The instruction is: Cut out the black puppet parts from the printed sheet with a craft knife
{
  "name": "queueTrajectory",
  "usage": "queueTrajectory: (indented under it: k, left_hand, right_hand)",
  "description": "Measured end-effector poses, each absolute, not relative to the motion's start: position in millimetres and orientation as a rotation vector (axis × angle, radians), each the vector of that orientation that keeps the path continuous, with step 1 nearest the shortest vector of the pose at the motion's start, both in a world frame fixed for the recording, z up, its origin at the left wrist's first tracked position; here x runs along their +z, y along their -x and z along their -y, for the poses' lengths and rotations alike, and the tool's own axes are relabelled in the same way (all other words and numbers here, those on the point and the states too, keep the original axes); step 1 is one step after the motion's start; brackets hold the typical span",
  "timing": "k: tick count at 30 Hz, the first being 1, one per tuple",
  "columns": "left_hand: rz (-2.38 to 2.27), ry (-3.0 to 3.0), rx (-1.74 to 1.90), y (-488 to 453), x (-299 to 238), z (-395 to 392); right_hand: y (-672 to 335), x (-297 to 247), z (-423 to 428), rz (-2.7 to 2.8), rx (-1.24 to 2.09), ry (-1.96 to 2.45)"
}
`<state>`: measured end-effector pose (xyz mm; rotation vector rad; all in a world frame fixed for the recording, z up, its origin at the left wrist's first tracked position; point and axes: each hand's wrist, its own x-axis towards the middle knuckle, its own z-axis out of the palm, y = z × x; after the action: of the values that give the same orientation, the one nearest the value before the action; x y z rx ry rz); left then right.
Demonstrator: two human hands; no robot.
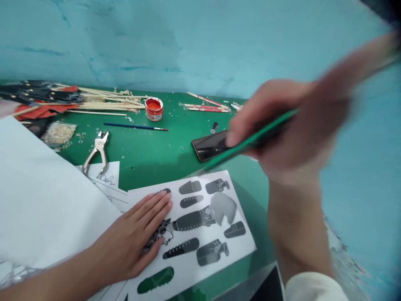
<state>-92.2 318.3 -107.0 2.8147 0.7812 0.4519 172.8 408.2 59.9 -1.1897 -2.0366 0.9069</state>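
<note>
My left hand [138, 236] lies flat, fingers stretched out, pressing on a white printed sheet [194, 234] covered with dark grey shapes. My right hand [282, 125] hovers above the sheet's far right, blurred by motion, fingers closed round a green pen-like tool [250, 144] whose tip points down-left toward the sheet. Another person's forearm [297, 225] with a white sleeve stands at the lower right.
A black phone [209, 146] lies on the green table [150, 150] behind the tool. Farther back are metal pliers [97, 152], a thin paintbrush [134, 126], a jar of red paint [153, 108], bamboo sticks [106, 102] and red-black pieces [40, 100]. A large white sheet [40, 200] covers the left.
</note>
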Motion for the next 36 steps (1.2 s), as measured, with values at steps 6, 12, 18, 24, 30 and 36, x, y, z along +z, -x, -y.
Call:
queueTrajectory:
  k: [6, 12, 18, 24, 30, 36]
  left_hand:
    - [-0.791, -2.802, 0.485, 94, -111, -317]
    - [-0.79, -2.783, 0.501, 94, -112, -317]
    - [-0.848, -2.767, 0.481, 93, -110, -315]
    - [-0.808, -2.764, 0.479, 94, -113, -317]
    - [-0.811, -2.732, 0.47, 95, -113, -316]
    - [-0.809, -2.714, 0.477, 94, -114, -316]
  right_hand:
    - [-162, -26, -401, 2.173, 0.91, 1.085]
    - [-167, -76, -384, 2.237, 0.827, 1.221]
    - [-163, -71, -396, 2.464, 0.743, 1.232]
    - [-164, -64, -393, 2.654, 0.791, 1.268]
    - [-169, -58, -388, 2.667, 0.835, 1.321]
    - [-169, -61, -383, 2.574, 0.74, 1.385]
